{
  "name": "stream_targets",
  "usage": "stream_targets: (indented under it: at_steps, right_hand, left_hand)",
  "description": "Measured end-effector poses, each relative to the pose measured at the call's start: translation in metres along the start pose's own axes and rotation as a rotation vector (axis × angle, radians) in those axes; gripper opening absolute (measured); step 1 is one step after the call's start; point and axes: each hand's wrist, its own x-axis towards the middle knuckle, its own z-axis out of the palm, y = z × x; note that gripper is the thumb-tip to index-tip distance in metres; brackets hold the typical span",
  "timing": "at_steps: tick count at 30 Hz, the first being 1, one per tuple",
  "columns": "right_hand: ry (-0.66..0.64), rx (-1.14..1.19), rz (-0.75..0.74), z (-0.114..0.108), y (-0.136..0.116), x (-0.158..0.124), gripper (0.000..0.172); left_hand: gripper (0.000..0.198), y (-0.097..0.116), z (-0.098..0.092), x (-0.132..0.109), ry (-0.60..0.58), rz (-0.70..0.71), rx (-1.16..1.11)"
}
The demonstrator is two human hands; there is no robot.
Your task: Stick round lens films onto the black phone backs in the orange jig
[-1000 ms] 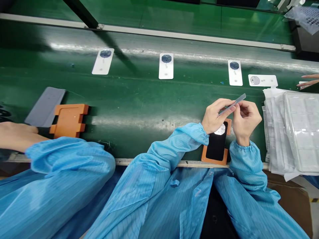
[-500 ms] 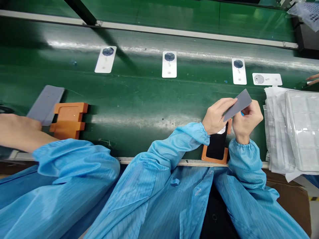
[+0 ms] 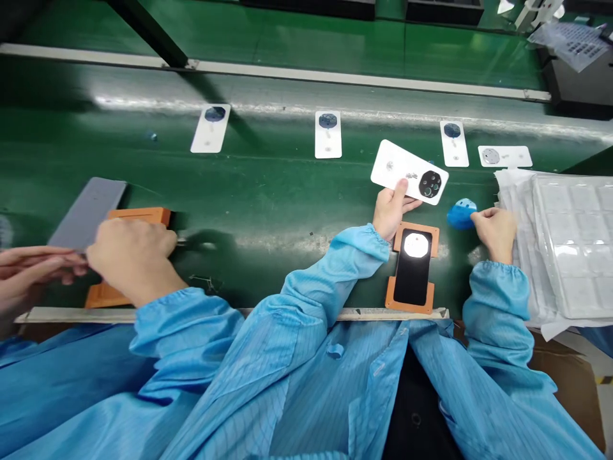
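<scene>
Turned to show its white face, a rectangular black-lensed panel (image 3: 405,165) is clamped by the left hand (image 3: 389,212) above the green tabletop (image 3: 268,191).
Detached blue plastic film (image 3: 461,214) is pinched in the right hand's (image 3: 499,231) fingers; three dark-blue-disced white panels (image 3: 328,144) seem left.

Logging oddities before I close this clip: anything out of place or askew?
One white panel near the clear tray lies crosswise, its circle pale; three others on the bench lie roughly lengthwise, theirs dark. A small blue scrap lies loose further left.
</scene>
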Motion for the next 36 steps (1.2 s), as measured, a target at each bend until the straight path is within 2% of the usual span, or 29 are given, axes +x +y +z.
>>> stream_targets:
  at_steps: [1,3,6,8,10,12,13,17,21,29,36]
  right_hand:
    - [-0.051,-0.043,0.026,-0.004,0.01,0.002,0.021]
    - [-0.053,-0.086,0.021,-0.018,0.017,-0.002,0.024]
    - [0.016,0.025,-0.092,-0.051,-0.001,-0.027,0.021]
    - [-0.002,0.138,-0.269,-0.074,-0.021,-0.052,0.015]
    - [-0.08,0.188,-0.554,-0.087,-0.036,-0.079,0.023]
    - [-0.176,0.177,-0.807,-0.087,-0.041,-0.104,0.038]
    - [-0.209,0.162,-0.885,-0.082,-0.039,-0.114,0.043]
    - [-0.245,0.112,-0.97,-0.05,-0.019,-0.138,0.05]
    - [-0.239,0.098,-1.002,-0.034,-0.008,-0.139,0.046]
    - [-0.243,0.069,-1.025,-0.032,-0.012,-0.133,0.041]
    - [-0.29,-0.058,-1.111,-0.026,-0.015,-0.125,0.036]
  left_hand:
    - [0.06,0.004,-0.002,0.002,0.003,-0.003,0.002]
    - [0.059,0.015,-0.007,0.0,-0.024,0.038,0.059]
    - [0.052,0.039,-0.017,-0.02,-0.122,0.223,0.327]
    - [0.041,0.055,-0.025,-0.041,-0.307,0.393,0.614]
    - [0.035,0.064,-0.033,-0.063,-0.547,0.552,0.894]
    - [0.039,0.061,-0.04,-0.082,-0.697,0.677,1.123]
    - [0.04,0.056,-0.044,-0.089,-0.713,0.73,1.223]
    - [0.04,0.022,-0.059,-0.101,-0.697,0.869,1.466]
    - [0.042,0.006,-0.068,-0.099,-0.718,0.857,1.5]
    - [0.038,0.007,-0.073,-0.097,-0.719,0.86,1.576]
    - [0.037,0.007,-0.072,-0.099,-0.72,0.66,1.708]
